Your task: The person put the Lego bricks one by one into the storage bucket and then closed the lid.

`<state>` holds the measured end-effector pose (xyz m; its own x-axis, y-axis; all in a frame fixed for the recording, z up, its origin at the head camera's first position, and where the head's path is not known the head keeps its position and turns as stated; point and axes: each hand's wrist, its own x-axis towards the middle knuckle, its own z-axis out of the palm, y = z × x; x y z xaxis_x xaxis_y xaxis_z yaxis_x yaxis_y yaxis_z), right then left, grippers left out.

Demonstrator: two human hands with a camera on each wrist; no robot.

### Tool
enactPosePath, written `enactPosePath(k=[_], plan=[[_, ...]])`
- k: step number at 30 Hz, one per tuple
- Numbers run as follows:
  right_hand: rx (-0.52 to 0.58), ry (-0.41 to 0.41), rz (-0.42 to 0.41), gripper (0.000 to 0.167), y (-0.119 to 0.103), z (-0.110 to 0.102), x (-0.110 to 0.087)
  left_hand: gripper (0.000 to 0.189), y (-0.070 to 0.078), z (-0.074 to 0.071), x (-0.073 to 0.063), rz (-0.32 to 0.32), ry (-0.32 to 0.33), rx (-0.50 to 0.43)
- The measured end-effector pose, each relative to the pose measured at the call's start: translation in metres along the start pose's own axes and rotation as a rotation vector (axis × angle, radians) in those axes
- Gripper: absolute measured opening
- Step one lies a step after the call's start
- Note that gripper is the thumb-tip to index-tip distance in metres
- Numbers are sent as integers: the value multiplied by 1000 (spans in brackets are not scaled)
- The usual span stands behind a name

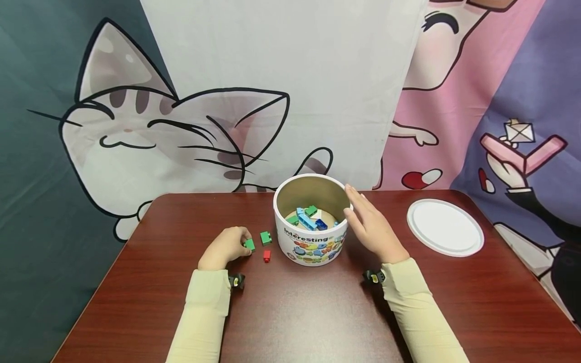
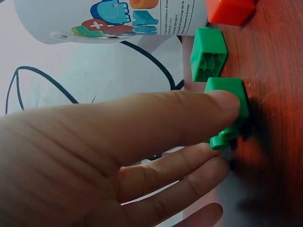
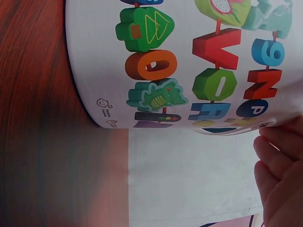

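Left of the tub, my left hand (image 1: 224, 247) pinches a green toy brick (image 1: 249, 245) between thumb and fingers, at the tabletop. The left wrist view shows the thumb across this green brick (image 2: 226, 85), studs pointing toward the fingers. Beside it lie another green brick (image 1: 266, 238) and a small red brick (image 1: 267, 256). A round white tub (image 1: 287, 244) with printed letters stands upright, holding several blue and green bricks (image 1: 306, 221). Against the tub's right side, my right hand (image 1: 374, 229) rests with its fingers extended near the rim.
A round white lid (image 1: 445, 228) lies flat on the brown table (image 1: 295, 312), to the right of my right hand. Behind the table's far edge hangs a cloth backdrop (image 1: 281, 50) with cartoon figures.
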<state>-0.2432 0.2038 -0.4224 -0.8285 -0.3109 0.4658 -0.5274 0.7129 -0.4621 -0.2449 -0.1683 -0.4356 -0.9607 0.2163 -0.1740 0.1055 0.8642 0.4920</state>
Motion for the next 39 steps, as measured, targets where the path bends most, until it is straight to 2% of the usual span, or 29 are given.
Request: enactPosePath(k=[12, 21, 39], plan=[[6, 7, -2, 58, 0, 1, -1, 25, 3, -2, -1, 59, 36, -25], [15, -5, 8, 59, -2, -1, 0, 27, 11, -6, -1, 119, 95, -53], [20, -7, 14, 59, -1, 0, 1, 33, 30, -17, -12, 239, 299, -69]])
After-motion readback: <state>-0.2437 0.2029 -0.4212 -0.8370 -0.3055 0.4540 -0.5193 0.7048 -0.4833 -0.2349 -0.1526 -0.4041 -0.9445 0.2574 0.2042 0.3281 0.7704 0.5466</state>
